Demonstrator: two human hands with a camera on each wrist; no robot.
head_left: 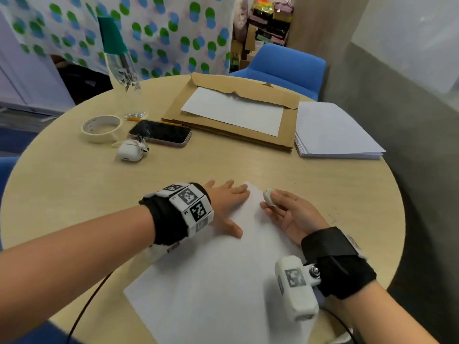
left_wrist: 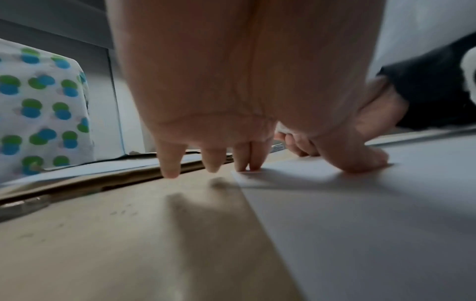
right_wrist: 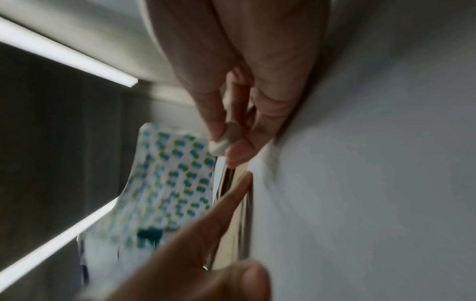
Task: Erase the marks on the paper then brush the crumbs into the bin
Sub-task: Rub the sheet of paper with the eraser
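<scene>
A white sheet of paper (head_left: 223,281) lies on the round wooden table (head_left: 87,194) in front of me; I see no marks on it. My left hand (head_left: 228,204) lies flat with straight fingers, pressing the paper's far left corner (left_wrist: 257,177) down. My right hand (head_left: 285,209) pinches a small white eraser (head_left: 268,196) between thumb and fingers, its edge resting on the paper's far right side. In the right wrist view the eraser (right_wrist: 224,140) sits at the fingertips beside the sheet (right_wrist: 373,183). No bin is in view.
Farther back lie a roll of masking tape (head_left: 101,129), a phone (head_left: 160,133), a white earbud case (head_left: 131,151), a pencil (head_left: 134,118), a brown envelope (head_left: 273,135) bearing a sheet, and a paper stack (head_left: 332,130). A blue chair (head_left: 285,65) stands behind the table.
</scene>
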